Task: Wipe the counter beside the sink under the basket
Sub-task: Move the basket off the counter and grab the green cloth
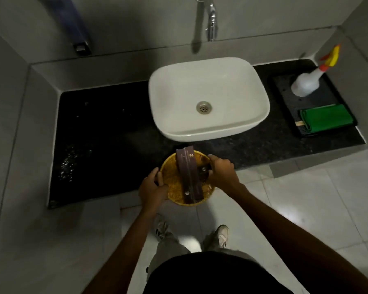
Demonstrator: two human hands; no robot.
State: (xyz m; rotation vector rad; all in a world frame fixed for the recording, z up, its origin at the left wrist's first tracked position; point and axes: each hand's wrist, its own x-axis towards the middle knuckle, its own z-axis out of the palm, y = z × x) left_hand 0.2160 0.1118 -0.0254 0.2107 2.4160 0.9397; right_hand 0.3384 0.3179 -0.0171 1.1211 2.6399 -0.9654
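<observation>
A round yellow woven basket (173, 183) hangs over the counter's front edge, in front of the white sink (208, 96). Long brown boxes (188, 175) lie inside it. My left hand (152, 190) grips its left rim and my right hand (220, 171) grips its right rim. The black stone counter (98, 132) left of the sink is bare, with wet specks near its left edge. A folded green cloth (325, 119) lies on a black tray (285, 90) right of the sink.
A white spray bottle (306, 81) with a yellow and red trigger lies on the same tray. A chrome tap (211, 18) hangs above the sink. Grey tiled walls close in the counter on the left, back and right. My shoes (221, 236) stand on the pale floor tiles.
</observation>
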